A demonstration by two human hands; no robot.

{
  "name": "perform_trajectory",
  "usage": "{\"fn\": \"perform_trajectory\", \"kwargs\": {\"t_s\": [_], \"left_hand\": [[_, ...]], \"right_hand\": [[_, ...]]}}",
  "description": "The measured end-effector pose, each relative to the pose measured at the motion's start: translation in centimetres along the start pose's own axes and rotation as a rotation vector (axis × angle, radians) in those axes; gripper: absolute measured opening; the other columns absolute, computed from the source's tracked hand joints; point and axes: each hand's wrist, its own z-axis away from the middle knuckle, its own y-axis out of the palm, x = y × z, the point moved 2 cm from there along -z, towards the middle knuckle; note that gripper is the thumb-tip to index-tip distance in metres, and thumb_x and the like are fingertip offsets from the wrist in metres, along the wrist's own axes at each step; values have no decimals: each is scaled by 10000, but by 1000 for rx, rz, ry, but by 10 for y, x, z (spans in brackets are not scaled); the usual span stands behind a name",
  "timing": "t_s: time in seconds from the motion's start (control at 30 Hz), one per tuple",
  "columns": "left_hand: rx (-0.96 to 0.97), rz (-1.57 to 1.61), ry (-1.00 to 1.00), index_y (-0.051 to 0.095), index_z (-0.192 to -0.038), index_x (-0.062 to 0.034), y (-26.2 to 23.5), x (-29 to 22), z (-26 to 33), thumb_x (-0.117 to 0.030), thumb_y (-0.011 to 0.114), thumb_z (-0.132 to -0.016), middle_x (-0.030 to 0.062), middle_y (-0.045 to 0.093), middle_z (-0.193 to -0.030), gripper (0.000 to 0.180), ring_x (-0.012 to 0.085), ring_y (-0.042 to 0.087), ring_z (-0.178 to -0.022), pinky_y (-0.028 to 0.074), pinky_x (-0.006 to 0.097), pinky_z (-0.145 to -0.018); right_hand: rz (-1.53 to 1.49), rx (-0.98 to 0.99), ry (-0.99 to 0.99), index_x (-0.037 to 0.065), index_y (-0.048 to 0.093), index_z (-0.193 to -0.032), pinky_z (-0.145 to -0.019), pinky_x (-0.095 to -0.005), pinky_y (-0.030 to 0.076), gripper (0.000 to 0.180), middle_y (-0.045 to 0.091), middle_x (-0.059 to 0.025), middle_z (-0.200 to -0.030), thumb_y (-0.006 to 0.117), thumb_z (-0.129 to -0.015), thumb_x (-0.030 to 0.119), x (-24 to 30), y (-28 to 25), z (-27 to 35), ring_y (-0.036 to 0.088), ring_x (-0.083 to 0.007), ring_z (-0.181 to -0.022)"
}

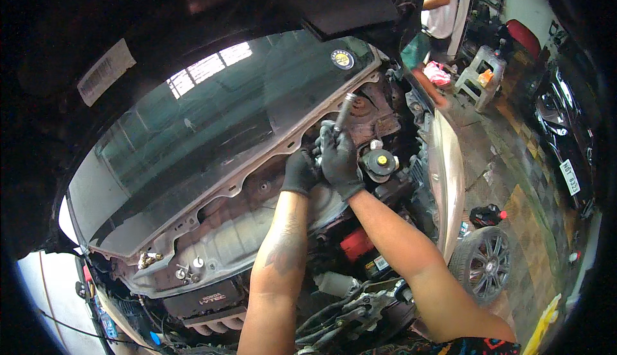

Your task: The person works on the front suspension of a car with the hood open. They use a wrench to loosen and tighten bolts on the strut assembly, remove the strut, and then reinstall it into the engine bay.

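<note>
Both my hands are in black gloves, close together above the right side of a car's engine bay. My right hand (pixel 339 159) is closed around a silver rod-shaped metal tool (pixel 346 111), whose thicker round end points up toward the windshield's corner. Against it, my left hand (pixel 300 172) has its fingers curled. Whatever lies in the left fingers is mostly hidden, with only a bit of metal showing. Just right of my hands is a round reservoir (pixel 380 163) with a yellow-marked cap. Below them runs the bare metal cowl panel (pixel 238 217).
Small metal parts (pixel 149 260) and more fittings (pixel 188 273) lie on the cowl's left. An engine cover (pixel 202 300) and a red-topped battery (pixel 357 244) sit lower. The raised hood overhangs. At right are a wheel (pixel 485 265), a plastic stool (pixel 479 79) and another person (pixel 440 8).
</note>
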Motion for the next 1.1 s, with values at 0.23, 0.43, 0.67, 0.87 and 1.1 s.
{"fn": "perform_trajectory", "kwargs": {"t_s": [0.23, 0.43, 0.67, 0.87, 1.1], "left_hand": [[-257, 813, -546, 531, -1235, -57, 18, -3, 0, -256, 505, -961, 84, 578, -1135, 340, 181, 543, -1026, 428, 294, -909], [-89, 734, -503, 479, -1282, -33, 11, -18, -10, -306, 456, -984, 109, 535, -1251, 406, 193, 501, -1130, 377, 288, -986], [171, -142, -277, 484, -1310, -47, -1, -34, -12, -283, 488, -978, 99, 556, -1263, 407, 214, 501, -1142, 368, 309, -1020], [-173, 1193, -727, 557, -1178, -53, -2, 4, 2, -300, 479, -981, 89, 597, -1137, 326, 199, 553, -1033, 456, 338, -911], [-119, 986, -598, 538, -1161, -43, 11, 2, -7, -250, 465, -983, 110, 595, -1067, 283, 226, 578, -958, 487, 376, -870]], "right_hand": [[461, 9, -822, 34, 604, -925, -568, -410, 442, 222, 619, -182, -778, 507, -942, 233, 21, 19, 3, 607, -348, -674], [297, -255, -425, 31, 575, -805, -522, -414, 394, 288, 569, -172, -656, 538, -934, 286, -7, 12, -14, 546, -321, -568], [-664, -705, 423, 76, 511, -793, -355, -271, 362, 390, 409, 1, -567, 471, -953, 430, -9, 0, -24, 406, -132, -384], [527, -1, -655, 36, 593, -751, -578, -410, 420, 264, 564, -128, -649, 587, -878, 267, -7, 27, -14, 545, -283, -602], [-48, -467, -66, 130, 498, -604, -420, -341, 362, 399, 416, 9, -503, 583, -913, 368, -3, 7, -30, 431, -121, -427]]}}
